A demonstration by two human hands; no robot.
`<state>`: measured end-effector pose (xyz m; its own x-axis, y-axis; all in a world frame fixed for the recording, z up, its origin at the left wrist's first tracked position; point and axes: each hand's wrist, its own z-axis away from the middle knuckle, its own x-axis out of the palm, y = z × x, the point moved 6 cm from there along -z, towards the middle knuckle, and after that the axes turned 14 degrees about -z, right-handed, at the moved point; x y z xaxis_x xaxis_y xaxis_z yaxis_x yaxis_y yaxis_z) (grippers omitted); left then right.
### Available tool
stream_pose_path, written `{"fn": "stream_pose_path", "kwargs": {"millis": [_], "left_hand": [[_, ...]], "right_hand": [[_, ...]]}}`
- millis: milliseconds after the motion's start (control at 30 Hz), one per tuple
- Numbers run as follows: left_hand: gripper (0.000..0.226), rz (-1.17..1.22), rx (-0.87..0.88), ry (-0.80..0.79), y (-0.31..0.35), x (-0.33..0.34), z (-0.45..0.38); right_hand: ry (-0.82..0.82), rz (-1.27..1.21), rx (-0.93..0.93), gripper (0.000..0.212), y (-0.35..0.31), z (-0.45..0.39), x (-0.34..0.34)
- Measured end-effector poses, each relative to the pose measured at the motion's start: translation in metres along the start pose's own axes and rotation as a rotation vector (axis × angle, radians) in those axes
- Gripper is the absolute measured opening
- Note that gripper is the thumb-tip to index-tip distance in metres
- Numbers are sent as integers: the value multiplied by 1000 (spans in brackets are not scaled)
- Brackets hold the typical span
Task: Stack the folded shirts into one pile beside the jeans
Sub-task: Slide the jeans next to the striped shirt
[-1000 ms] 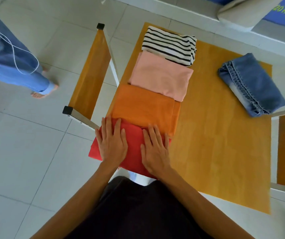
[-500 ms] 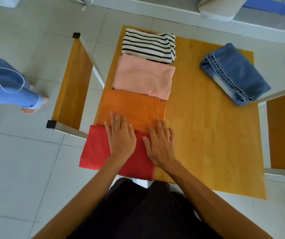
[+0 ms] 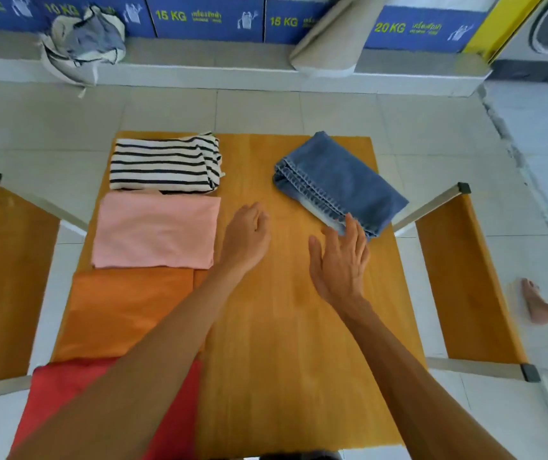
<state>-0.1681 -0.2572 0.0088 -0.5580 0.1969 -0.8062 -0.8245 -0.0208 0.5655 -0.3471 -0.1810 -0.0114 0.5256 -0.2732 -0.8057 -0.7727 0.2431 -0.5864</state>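
Note:
Four folded shirts lie in a column down the left side of the wooden table (image 3: 286, 360): a black-and-white striped shirt (image 3: 163, 166) farthest, then a pink shirt (image 3: 156, 229), an orange shirt (image 3: 123, 313) and a red shirt (image 3: 77, 393) hanging over the near edge. Folded blue jeans (image 3: 339, 182) rest at the far right. My left hand (image 3: 246, 234) hovers over bare wood just right of the pink shirt, fingers loosely curled, holding nothing. My right hand (image 3: 340, 260) is spread flat, its fingertips touching the near corner of the jeans.
Wooden benches with metal frames flank the table, the left bench (image 3: 4, 277) and the right bench (image 3: 465, 277). A person's bare foot (image 3: 534, 303) stands on the tiled floor at the right. A cloth bag (image 3: 82, 44) and a beige cushion (image 3: 329, 38) lie on the ledge beyond.
Both my hands left the red shirt and moved forward and right to the middle of the table; the right one now reaches the jeans. The camera view tilted up.

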Motion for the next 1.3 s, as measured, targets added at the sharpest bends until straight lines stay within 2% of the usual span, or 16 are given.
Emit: {"fn": "stream_pose_path", "kwargs": {"millis": [133,200,400,467,600,733,867,1000,1300], "left_hand": [[39,-186,191,-13,55,39,-47],[47,-297,280,-23,63,49,-56],[69,-667,411,-255,82,110,-107],[74,-709,396,-294,72,117,-115],[75,-715,354,-203,55,116,-108],[75,-647,196,-134,38,106,-94],[72,-615,50,-98,14,92,-86],[73,-603,3,-141,-4,78,-95],[81,-676,-101,-186,-18,64,-116]], "right_hand": [[44,-89,271,54,65,-60,-23],[22,-145,357,65,72,-63,-19],[-96,-290,397,82,94,-64,12],[-97,-338,389,89,95,-66,16],[-118,-296,313,101,94,-77,18],[-224,-269,259,108,81,-104,27],[-337,-197,183,96,55,-138,40],[-393,-13,127,89,29,-160,54],[-545,-48,133,88,14,-194,79]]}}
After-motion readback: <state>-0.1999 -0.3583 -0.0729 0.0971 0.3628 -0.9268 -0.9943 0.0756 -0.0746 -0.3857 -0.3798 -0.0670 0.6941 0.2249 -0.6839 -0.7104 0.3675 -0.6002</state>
